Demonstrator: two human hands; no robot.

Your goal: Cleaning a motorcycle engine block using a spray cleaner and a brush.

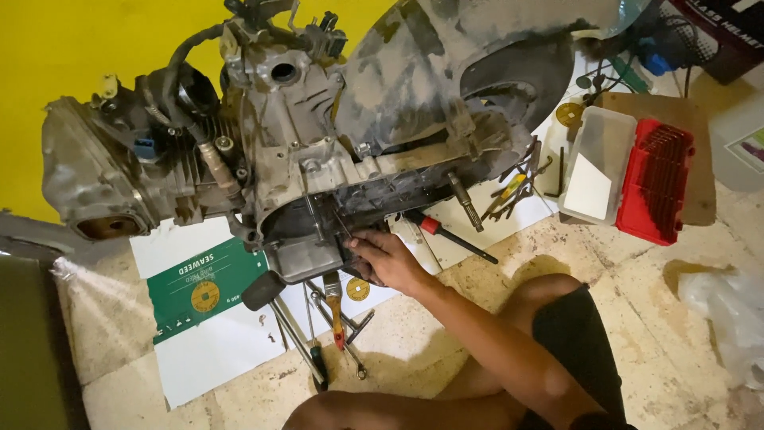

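A grimy grey motorcycle engine (239, 135) lies on flattened cardboard (203, 334) on the floor, its crankcase side open toward me. My right hand (386, 259) reaches into the lower edge of the open crankcase (334, 215); its fingers are curled against the dark casing, and whether they hold something small is hidden. My left hand is out of sight. A paintbrush with a wooden handle (334, 306) and several wrenches and screwdrivers (314, 334) lie just below the hand. My bare knees (541, 302) are bent in front of me.
A red-handled tool (450, 232) and loose metal tools (509, 191) lie to the right of the engine. A clear plastic box (597, 163) and a red tool case (656, 179) sit further right. A yellow wall (72, 40) stands behind, and a plastic bag (728, 314) lies at the right edge.
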